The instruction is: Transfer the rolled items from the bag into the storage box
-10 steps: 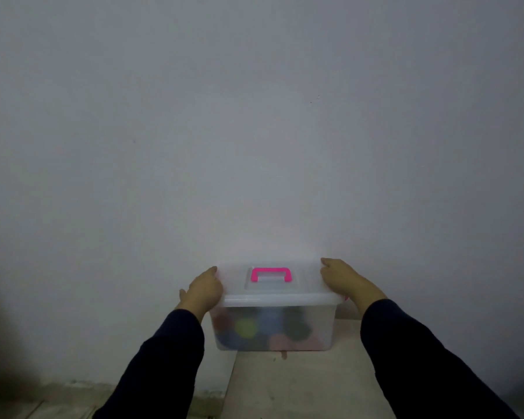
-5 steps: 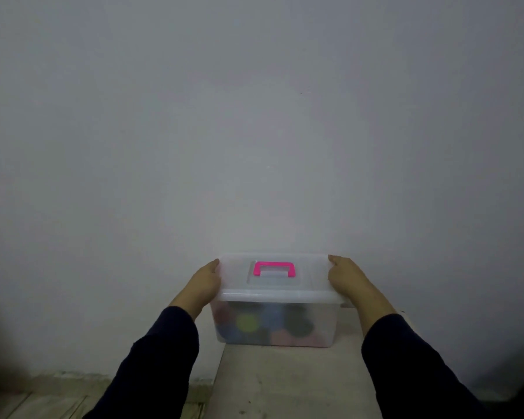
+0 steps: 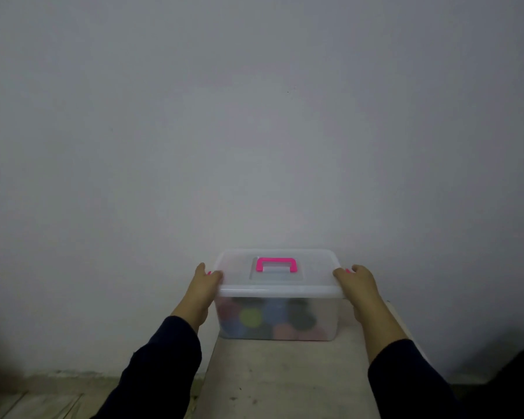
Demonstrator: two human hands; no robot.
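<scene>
Wall (image 3: 254, 116): standing plain and pale behind the bench.
Bench (image 3: 285, 382): carrying the box at its far edge, against the wall.
Box (image 3: 277, 316): sitting with its lid (image 3: 239, 273) on; pink handle (image 3: 276, 264) lying flat.
Rolled items (image 3: 250, 317): showing blurred through the front wall.
Left hand (image 3: 204, 282): gripping the lid's left edge.
Right hand (image 3: 357, 281): gripping the lid's right edge.

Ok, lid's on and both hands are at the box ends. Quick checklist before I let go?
1. Lid seated level on the storage box: ok.
2. Rolled items inside: ok, several visible through the wall.
3. Side latches fastened: cannot tell, the left hand and right hand cover them.
4. Box fully on the table: ok.
5. Bag emptied: cannot tell, not in view.
6. Pink handle lying flat: ok.
</scene>
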